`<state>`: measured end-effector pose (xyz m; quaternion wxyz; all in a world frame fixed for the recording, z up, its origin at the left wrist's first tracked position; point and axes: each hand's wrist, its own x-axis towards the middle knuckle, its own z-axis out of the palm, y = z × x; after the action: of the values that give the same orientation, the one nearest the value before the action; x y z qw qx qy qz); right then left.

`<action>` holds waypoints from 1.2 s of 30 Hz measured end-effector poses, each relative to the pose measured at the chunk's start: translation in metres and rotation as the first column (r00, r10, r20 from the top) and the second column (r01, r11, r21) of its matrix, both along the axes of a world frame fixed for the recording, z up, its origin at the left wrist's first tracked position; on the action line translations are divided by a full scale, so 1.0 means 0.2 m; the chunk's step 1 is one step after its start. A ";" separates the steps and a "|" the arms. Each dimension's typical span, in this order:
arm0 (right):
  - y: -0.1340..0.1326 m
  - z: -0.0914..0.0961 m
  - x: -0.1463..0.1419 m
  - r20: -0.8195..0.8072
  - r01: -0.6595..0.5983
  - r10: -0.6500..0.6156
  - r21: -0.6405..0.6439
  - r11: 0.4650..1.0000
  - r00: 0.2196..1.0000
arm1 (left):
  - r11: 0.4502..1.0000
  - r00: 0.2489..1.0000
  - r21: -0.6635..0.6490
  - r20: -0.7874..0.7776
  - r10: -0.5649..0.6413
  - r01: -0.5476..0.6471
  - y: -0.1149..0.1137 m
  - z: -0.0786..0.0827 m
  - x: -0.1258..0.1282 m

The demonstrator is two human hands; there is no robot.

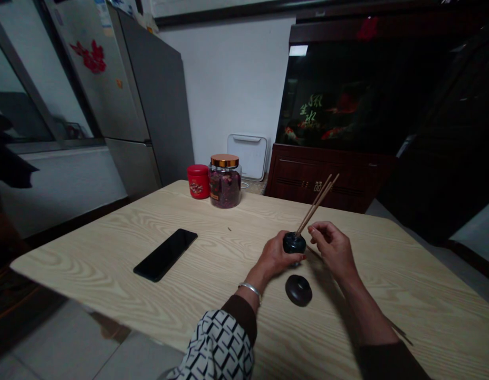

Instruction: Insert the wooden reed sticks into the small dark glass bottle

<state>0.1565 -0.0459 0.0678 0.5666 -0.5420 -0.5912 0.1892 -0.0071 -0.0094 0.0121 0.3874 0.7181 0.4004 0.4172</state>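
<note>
My left hand (278,255) is wrapped round a small dark glass reed diffuser bottle (294,242) on the table. Several thin brown reed sticks (318,202) stand in its neck, leaning up and to the right. Just right of the bottle, my right hand (332,248) is closed, thumb and forefinger pinched close to the sticks. Whether anything is between those fingertips cannot be made out. A round dark lid (298,290) lies on the wood in front of the bottle. Part of a thin stick (400,331) shows beyond my right forearm, which hides the rest.
On the light wooden table (109,264) a black phone (165,254) lies to the left. A red canister (198,181) and a jar of dried petals (224,182) with a copper-coloured lid stand at the back. Behind are a fridge (157,95) and a fish tank (339,100).
</note>
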 end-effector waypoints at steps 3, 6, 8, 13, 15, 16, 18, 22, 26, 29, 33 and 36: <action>-0.01 -0.02 0.10 0.116 0.076 -0.072 -0.030 0.997 0.991 | 1.000 1.000 -0.007 -0.001 0.003 -0.003 0.01 -0.01 0.00; -0.04 -0.06 0.27 0.387 0.148 -0.078 -0.154 0.977 0.919 | 1.000 1.000 -0.011 0.014 0.005 -0.005 0.01 -0.02 0.01; -0.07 -0.09 0.38 0.549 0.184 0.020 -0.314 0.931 0.835 | 1.000 0.999 -0.017 0.033 -0.001 0.002 0.00 -0.01 0.01; -0.12 -0.12 0.48 0.671 0.279 0.188 -0.523 0.805 0.717 | 0.999 0.997 -0.049 0.076 -0.015 0.019 -0.01 0.01 0.01; -0.13 -0.12 0.47 0.670 0.274 0.189 -0.522 0.808 0.718 | 0.999 0.997 -0.051 0.070 -0.010 0.014 -0.01 0.02 0.01; -0.13 -0.12 0.45 0.665 0.266 0.192 -0.522 0.810 0.721 | 0.999 0.998 -0.051 0.063 -0.006 0.010 -0.01 0.02 0.01; -0.12 -0.11 0.43 0.660 0.255 0.200 -0.527 0.811 0.724 | 0.999 0.999 -0.047 0.051 -0.001 0.004 -0.01 0.02 0.00; -0.13 -0.10 0.41 0.669 0.268 0.196 -0.524 0.808 0.717 | 0.999 0.998 -0.038 0.055 -0.012 0.015 -0.01 0.02 0.00; -0.12 -0.11 0.41 0.682 0.285 0.184 -0.513 0.810 0.708 | 0.998 0.997 -0.055 0.073 -0.021 0.025 -0.01 0.02 0.00; -0.11 -0.13 0.42 0.663 0.254 0.216 -0.536 0.805 0.717 | 0.999 0.998 -0.053 0.062 -0.007 0.010 -0.01 0.01 0.01; -0.09 -0.14 0.45 0.615 0.162 0.225 -0.509 0.845 0.756 | 1.000 0.999 -0.030 0.042 0.007 -0.005 0.00 -0.01 0.01; -0.08 -0.12 0.47 0.514 0.105 0.115 -0.379 0.919 0.850 | 0.999 0.999 -0.032 0.044 0.004 -0.003 0.01 -0.01 0.01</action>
<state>0.2511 -0.0624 0.0431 0.2617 -0.6738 -0.6746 0.1499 -0.0057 -0.0083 0.0097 0.4068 0.7017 0.3998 0.4270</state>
